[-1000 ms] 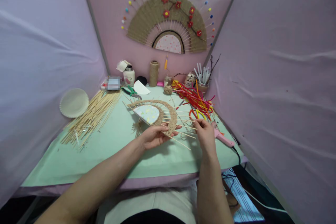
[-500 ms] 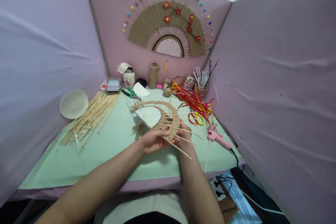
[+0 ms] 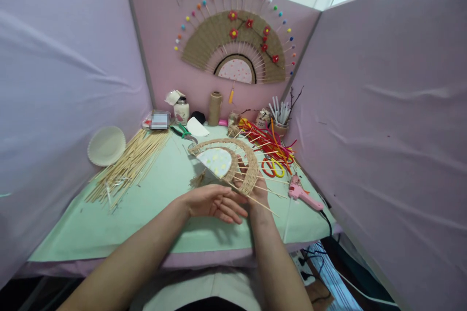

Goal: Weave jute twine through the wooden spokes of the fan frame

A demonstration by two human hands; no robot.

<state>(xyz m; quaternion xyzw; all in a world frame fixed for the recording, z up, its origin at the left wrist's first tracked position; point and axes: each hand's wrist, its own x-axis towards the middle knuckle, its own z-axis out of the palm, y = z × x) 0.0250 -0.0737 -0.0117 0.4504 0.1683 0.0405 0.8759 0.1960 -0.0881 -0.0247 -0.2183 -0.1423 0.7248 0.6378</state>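
Observation:
A half-woven fan (image 3: 251, 171) of thin wooden sticks and jute twine, with a white spotted paper half-circle (image 3: 217, 160) at its core, is held tilted above the green mat (image 3: 164, 189). My right hand (image 3: 255, 197) is behind and under the fan, its fingers showing through the sticks and gripping it. Just below the fan's lower left edge, my left hand (image 3: 215, 202) has its fingers stretched out and loose, holding nothing that I can see. A frayed end of twine (image 3: 197, 180) hangs from the fan's left side.
A pile of wooden sticks (image 3: 131, 165) and a paper plate (image 3: 106, 146) lie at the left. Coloured pipe cleaners (image 3: 268, 141), scissors (image 3: 273, 167) and a pink glue gun (image 3: 301, 193) lie at the right. A twine spool (image 3: 215, 108), jars and green pliers (image 3: 182, 132) stand at the back. A finished fan (image 3: 235, 46) hangs on the wall.
My right hand left the stick ends at the right and went behind the fan to hold it. My left hand let go of the fan's edge and opened. The fan rose and tilted.

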